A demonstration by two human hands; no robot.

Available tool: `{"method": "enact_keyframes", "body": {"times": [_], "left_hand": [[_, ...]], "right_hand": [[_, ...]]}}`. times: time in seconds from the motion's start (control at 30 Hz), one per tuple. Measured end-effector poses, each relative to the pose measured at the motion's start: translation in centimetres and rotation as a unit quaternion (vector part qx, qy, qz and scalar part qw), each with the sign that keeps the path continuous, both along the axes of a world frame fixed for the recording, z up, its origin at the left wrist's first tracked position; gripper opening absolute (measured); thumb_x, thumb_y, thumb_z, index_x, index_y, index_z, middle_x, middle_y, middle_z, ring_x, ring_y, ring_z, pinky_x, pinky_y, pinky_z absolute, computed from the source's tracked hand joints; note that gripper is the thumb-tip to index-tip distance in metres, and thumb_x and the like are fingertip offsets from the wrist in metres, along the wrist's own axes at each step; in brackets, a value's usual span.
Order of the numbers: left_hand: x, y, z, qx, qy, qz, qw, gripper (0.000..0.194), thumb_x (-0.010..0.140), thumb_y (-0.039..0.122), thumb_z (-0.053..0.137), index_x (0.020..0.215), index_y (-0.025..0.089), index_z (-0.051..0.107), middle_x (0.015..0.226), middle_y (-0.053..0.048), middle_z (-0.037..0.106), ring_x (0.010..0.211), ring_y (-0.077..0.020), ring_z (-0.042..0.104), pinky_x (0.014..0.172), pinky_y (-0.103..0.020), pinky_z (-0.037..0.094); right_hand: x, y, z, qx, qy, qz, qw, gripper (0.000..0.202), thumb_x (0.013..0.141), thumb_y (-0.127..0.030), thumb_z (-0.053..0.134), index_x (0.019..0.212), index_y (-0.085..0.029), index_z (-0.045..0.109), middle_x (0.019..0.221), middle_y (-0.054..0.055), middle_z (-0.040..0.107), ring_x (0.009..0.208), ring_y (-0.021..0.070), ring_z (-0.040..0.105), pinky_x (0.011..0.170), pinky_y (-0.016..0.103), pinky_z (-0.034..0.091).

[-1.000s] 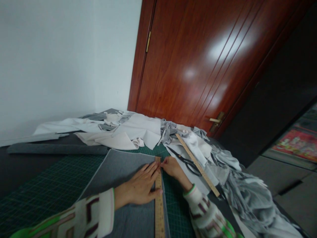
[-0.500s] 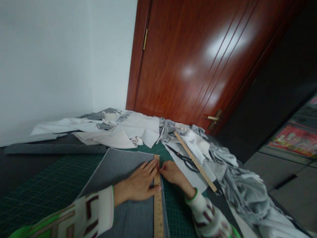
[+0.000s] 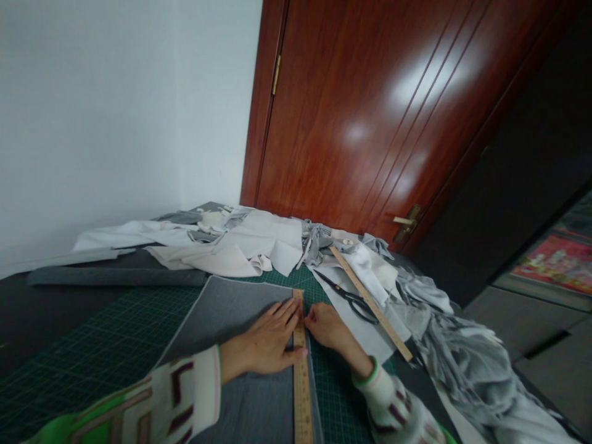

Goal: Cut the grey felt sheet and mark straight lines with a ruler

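Ruler (image 3: 303,394): twelve o'clock, on gray cloth (image 3: 235,308).
My left hand (image 3: 272,339): flat, thumb spread, pinning it, likely against slipping.
My right hand (image 3: 327,325): beside, three o'clock, fingertips bunched; on what, I can't tell.
Scissors (image 3: 345,294): one o'clock.

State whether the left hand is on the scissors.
No, the left hand lies on a wooden ruler and grey cloth, apart from the scissors.

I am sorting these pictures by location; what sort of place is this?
Probably a sewing workspace, perhaps in a home: a green cutting mat, black scissors and loose pieces of cloth are in view.
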State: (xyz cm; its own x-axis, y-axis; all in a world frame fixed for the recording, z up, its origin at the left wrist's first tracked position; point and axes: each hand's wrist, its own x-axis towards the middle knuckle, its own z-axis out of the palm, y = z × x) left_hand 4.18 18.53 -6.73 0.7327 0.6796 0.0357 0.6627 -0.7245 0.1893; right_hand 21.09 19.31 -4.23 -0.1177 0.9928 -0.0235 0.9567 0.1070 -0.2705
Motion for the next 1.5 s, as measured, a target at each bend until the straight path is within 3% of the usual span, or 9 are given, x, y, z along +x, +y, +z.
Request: {"method": "enact_keyframes", "body": {"times": [0.7,1.0,1.2,1.5], "left_hand": [[0.0,-0.1,0.1,0.000,0.008,0.003,1.000,0.083,0.094,0.061,0.033,0.150,0.002,0.022,0.158,-0.020,0.013,0.148,-0.0283,0.009,0.120,-0.045,0.014],[0.1,-0.3,0.8,-0.001,0.022,0.001,1.000,0.079,0.096,0.059,0.029,0.150,0.001,0.022,0.158,-0.021,0.014,0.148,-0.0286,0.010,0.120,-0.044,0.013],[0.0,-0.3,0.5,-0.007,0.010,0.004,1.000,0.075,0.096,0.051,0.036,0.151,0.003,0.021,0.159,-0.020,0.013,0.148,-0.0270,0.009,0.120,-0.044,0.014],[0.1,-0.1,0.2,0.003,-0.001,0.005,1.000,0.070,0.095,0.047,0.036,0.150,0.003,0.024,0.159,-0.019,0.014,0.148,-0.0267,0.011,0.120,-0.044,0.015]], "right_hand": [[-0.2,-3.3,0.8,-0.035,0.000,0.018,0.999,0.023,0.083,-0.012,0.051,0.082,-0.012,0.073,0.088,0.014,0.077,0.086,0.0213,0.070,0.068,0.026,0.041],[-0.2,-3.7,0.5,-0.032,0.001,0.012,0.999,0.024,0.085,-0.010,0.048,0.086,-0.011,0.071,0.092,0.014,0.076,0.092,0.0219,0.069,0.079,0.028,0.039],[0.0,-5.5,0.8,-0.063,0.009,0.022,0.998,0.023,0.085,-0.012,0.049,0.081,-0.012,0.071,0.086,0.012,0.076,0.084,0.0188,0.069,0.065,0.024,0.038],[-0.1,-7.1,0.5,-0.058,-0.003,0.018,0.998,0.025,0.091,-0.015,0.045,0.087,-0.013,0.069,0.091,0.013,0.074,0.088,0.0210,0.067,0.068,0.027,0.036]]}}
